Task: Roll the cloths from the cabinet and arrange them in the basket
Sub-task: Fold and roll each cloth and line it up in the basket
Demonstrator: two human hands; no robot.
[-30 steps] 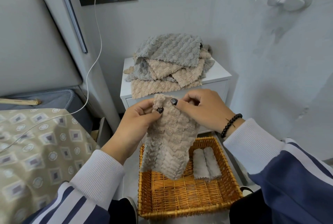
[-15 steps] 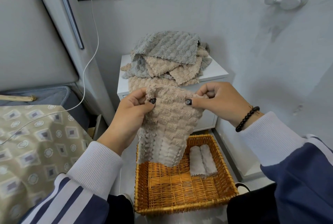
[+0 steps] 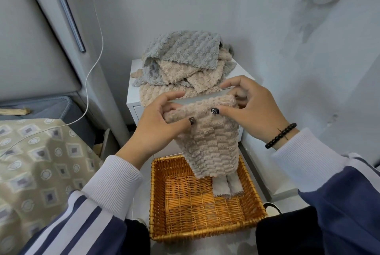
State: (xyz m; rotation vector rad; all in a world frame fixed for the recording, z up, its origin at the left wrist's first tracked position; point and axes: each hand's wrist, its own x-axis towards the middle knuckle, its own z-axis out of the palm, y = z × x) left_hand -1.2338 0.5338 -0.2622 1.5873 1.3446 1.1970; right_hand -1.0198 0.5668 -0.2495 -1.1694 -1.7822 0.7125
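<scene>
Cloth pile (image 3: 181,65) sits on cabinet (image 3: 133,98) behind basket (image 3: 156,193). Beige cloth (image 3: 207,141) hangs above basket, over two rolled cloths (image 3: 226,187). Left hand (image 3: 158,129) and right hand (image 3: 248,109) pinch its top edge. Risk: uneven grip skews the roll; hanging tail may snag the rolled ones.

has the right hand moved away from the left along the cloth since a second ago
Yes. The right hand has slid rightward along the beige cloth's top edge, away from the left hand, and now sits in front of the cabinet's right corner.
</scene>
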